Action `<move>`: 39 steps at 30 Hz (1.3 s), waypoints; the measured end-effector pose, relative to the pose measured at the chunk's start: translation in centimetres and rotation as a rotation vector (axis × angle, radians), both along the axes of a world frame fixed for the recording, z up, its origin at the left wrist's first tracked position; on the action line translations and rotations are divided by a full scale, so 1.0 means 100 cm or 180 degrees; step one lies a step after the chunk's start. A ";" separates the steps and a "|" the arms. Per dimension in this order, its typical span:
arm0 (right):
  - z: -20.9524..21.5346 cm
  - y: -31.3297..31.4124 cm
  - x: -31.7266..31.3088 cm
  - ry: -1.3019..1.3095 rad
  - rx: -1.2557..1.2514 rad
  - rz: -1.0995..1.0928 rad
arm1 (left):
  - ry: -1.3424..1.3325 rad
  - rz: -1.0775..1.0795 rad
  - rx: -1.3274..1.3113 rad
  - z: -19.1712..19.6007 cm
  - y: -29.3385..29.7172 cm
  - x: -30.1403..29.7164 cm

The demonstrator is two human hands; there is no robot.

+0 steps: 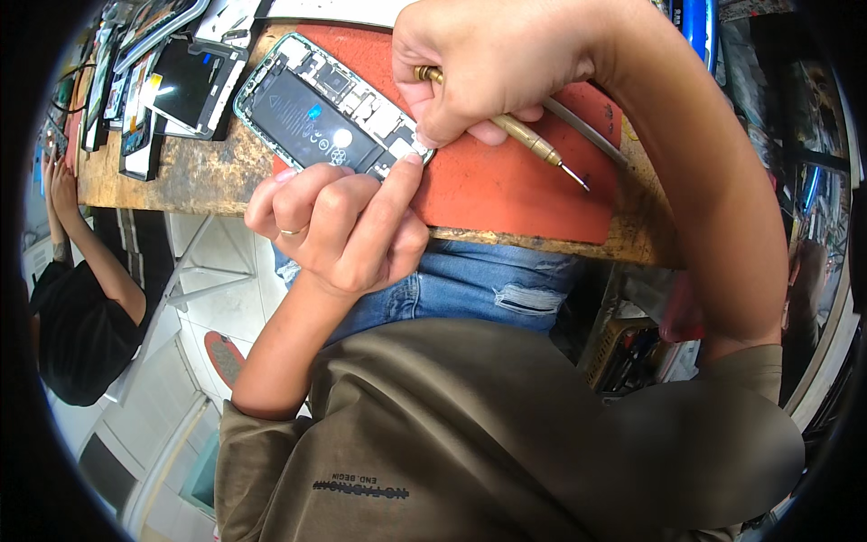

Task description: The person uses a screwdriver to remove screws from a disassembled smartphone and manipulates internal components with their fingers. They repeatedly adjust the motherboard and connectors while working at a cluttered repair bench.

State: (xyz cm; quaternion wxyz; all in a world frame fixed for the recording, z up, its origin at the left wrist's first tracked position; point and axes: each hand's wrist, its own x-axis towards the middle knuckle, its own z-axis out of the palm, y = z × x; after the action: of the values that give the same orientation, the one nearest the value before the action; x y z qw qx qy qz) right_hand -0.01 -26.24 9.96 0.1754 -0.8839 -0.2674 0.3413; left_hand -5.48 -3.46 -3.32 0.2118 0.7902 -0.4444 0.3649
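An opened smartphone [330, 108] lies aslant on a red mat [506, 194], its black battery and circuit parts exposed. My left hand [348, 221], a ring on one finger, is closed on the phone's near edge, the index fingertip pressing at its right end. From above, my right hand [492, 68] reaches to that same end, its thumb and a fingertip touching the phone near the left index finger. Tucked in the right hand's fingers is a brass-coloured screwdriver [533, 140], its thin tip pointing down to the right, away from the phone. Whatever the right fingertips pinch is hidden.
Several phone screens and parts [185, 86] are piled at the left of the worn wooden table [194, 185]. A grey cable [582, 126] crosses the mat beside my right hand. At far left sits another person [90, 316] in black. A basket of tools [623, 352] stands below the table.
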 end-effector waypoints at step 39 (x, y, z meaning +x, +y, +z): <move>-0.040 0.001 -0.089 -0.0828 0.1500 -0.2535 | 0.0034 0.0065 -0.0220 -0.002 -0.003 -0.005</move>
State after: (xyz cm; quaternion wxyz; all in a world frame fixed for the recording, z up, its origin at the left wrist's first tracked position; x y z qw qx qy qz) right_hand -8.95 -26.15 5.94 0.4532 -0.8891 0.0021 0.0642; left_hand -5.98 -3.75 -3.47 0.2376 0.7889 -0.4223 0.3780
